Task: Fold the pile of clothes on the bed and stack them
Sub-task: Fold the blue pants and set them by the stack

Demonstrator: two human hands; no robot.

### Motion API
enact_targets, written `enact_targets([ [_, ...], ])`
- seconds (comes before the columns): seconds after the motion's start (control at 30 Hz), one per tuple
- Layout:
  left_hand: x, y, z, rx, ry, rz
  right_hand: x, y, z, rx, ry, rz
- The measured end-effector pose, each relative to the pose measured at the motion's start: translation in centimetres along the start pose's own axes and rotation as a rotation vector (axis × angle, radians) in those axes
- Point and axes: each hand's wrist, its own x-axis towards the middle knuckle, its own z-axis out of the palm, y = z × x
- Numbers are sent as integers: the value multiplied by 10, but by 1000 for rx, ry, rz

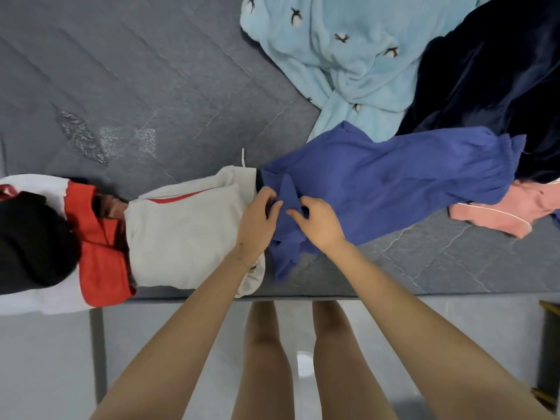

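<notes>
A blue garment (394, 174) lies stretched across the near part of the grey bed (151, 86), its left end bunched. My left hand (257, 219) and my right hand (318, 222) both pinch that bunched end, close together. To the left sit a folded cream garment (185, 234) with a red stripe, a red garment (100, 247) and a black one (33, 241) on white cloth. The unfolded pile at the back right holds a light blue fleece (342, 56), a dark navy garment (497, 71) and a pink garment (500, 213).
The bed's front edge (303, 297) runs just below my wrists, with grey floor (45, 359) and my legs beneath it. A dark piece of furniture (550, 344) stands at the right edge of the floor. Bare mattress lies at the back left.
</notes>
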Motion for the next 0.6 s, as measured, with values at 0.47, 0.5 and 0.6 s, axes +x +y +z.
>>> enact_targets([
  [0.47, -2, -1, -23, -88, 211, -73, -15, -28, -29, 420, 363, 189],
  [0.5, -1, -1, -23, -85, 219, -71, -15, -27, -36, 400, 383, 190],
  [0.6, 2, -1, -24, -143, 222, -76, -14, -19, -53, 335, 436, 191],
])
